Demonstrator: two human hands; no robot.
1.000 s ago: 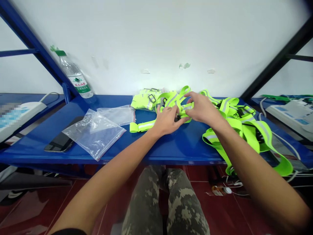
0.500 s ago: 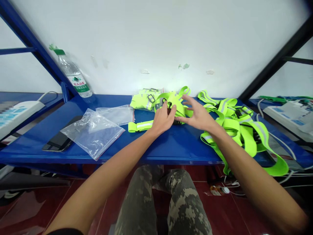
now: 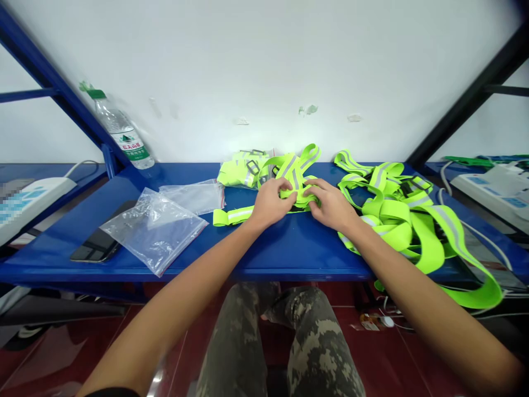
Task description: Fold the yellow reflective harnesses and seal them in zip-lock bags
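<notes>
A neon-yellow reflective strap (image 3: pixel 294 172) with silver stripes lies bunched on the blue table, between my two hands. My left hand (image 3: pixel 270 203) grips its left side with thumb and fingers closed. My right hand (image 3: pixel 328 203) pinches its right side. One strap end (image 3: pixel 233 215) reaches out to the left past my left hand. Just behind, a clear bag (image 3: pixel 242 169) holds folded neon straps with black buckles. To the right of my right hand lies a loose pile of the same straps (image 3: pixel 388 218), part of it hanging over the front edge.
Clear zip bags (image 3: pixel 157 229) lie on the left, partly over a dark phone (image 3: pixel 97 240). A water bottle (image 3: pixel 128 135) leans at the back left corner. The blue table (image 3: pixel 264 259) meets a white wall. Power strips and cables flank both sides.
My right hand, spread beside the strap before, has come down and closed on it. The strap's middle now lies flatter, its stripes showing. The view has shifted slightly.
</notes>
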